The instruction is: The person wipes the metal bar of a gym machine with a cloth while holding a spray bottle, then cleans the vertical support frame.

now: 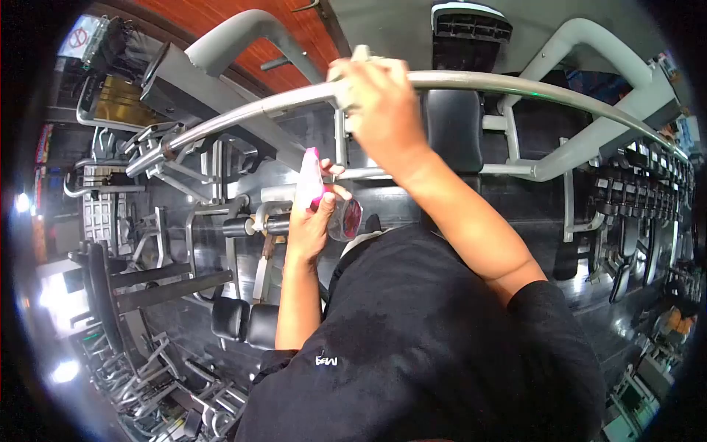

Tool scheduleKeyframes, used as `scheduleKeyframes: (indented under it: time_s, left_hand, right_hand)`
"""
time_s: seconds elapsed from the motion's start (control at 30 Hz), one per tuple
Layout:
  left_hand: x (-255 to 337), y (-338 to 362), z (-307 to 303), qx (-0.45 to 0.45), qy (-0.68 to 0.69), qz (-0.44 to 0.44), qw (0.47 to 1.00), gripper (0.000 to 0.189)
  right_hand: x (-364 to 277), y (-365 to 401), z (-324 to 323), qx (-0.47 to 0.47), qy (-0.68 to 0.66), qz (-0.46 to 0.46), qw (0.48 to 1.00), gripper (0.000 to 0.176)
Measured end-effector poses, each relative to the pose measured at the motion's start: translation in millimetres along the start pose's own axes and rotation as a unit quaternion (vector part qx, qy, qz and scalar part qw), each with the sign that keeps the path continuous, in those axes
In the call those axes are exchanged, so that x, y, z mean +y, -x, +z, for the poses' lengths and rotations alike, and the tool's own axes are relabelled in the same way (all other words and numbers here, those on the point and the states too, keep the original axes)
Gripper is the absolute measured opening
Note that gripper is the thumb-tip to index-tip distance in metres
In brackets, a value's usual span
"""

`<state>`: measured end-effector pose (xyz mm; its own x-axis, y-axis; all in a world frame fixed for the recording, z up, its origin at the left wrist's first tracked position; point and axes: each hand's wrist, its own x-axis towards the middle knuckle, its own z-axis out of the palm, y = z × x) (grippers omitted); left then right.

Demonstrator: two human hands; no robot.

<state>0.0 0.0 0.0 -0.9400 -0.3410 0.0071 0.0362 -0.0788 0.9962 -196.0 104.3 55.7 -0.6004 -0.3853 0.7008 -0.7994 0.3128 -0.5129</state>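
A spray bottle with a pink-and-white trigger head [312, 180] and a clear body [345, 221] is in my left hand [314, 225], its fingers wrapped round the neck. Pink shows at the bottom of the bottle. Higher up, my right hand [389, 110] is closed round a pale cloth [362, 56], pressing it against a long metal bar [471, 79]. The hand and cloth are slightly blurred. Part of the cloth is hidden under my fingers.
Thick grey machine frames [247, 37] flank the bar on both sides. Behind it stands a black padded backrest [454, 132]. A dumbbell rack [637, 191] is at the right, and weight machines with black seat pads [230, 318] stand at the left.
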Motion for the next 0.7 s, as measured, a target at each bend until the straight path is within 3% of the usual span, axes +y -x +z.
scheduleKeyframes:
  time_s: [0.1,0.23,0.37,0.4,0.5,0.7]
  left_hand:
    - [2,-5,-11,-0.008,0.002,0.008,1.000,0.078]
    - [-3,-5,-15,-0.012,0.015,0.014,1.000,0.076]
    - [-3,1,-21,0.006,0.006,0.026,1.000,0.061]
    - [-2,4,-23,0.010,0.006,0.029,1.000,0.061]
    - [2,13,-30,0.025,0.008,0.031,0.999,0.065]
    - [-1,35,-51,0.045,0.016,0.001,0.999,0.072]
  right_hand:
    - [-12,-5,2,0.009,-0.039,-0.053,0.998,0.033]
    - [24,2,-48,-0.011,0.076,-0.036,0.996,0.046]
    - [61,7,-118,0.020,0.176,0.023,0.984,0.030]
    - [72,11,-127,0.034,0.226,0.062,0.972,0.030]
    - [76,15,-138,0.110,0.181,0.178,0.961,0.039]
    - [28,14,-77,-0.006,0.226,0.052,0.973,0.046]
